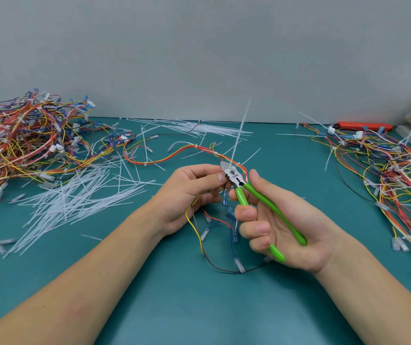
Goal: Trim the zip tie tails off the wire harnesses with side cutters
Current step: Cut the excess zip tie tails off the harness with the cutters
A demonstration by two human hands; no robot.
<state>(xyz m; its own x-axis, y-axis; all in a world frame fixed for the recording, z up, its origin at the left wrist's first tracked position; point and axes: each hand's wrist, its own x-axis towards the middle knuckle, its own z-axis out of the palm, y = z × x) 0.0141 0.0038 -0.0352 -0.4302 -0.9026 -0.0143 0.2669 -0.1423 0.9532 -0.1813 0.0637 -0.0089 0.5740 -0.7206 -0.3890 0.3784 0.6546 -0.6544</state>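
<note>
Green-handled steel side cutters [243, 188] are gripped in the right hand [281, 225], fingers curled round the near handle and the far handle laid across the palm. Their long axis runs from lower right to upper left, the head aimed up-left at a thin white zip tie tail [240, 130] that stands nearly upright, leaning right. A harness of red, yellow and orange wires [174, 153] is pinched between thumb and fingertips of the left hand [189, 192], just beside the cutter head, above the middle of a teal work mat [174, 295]. Loose white cut tails [75, 202] are scattered left of centre; tangled harness heaps [25, 135] are piled at both sides. A plain grey wall [199, 58] is seen behind.
</note>
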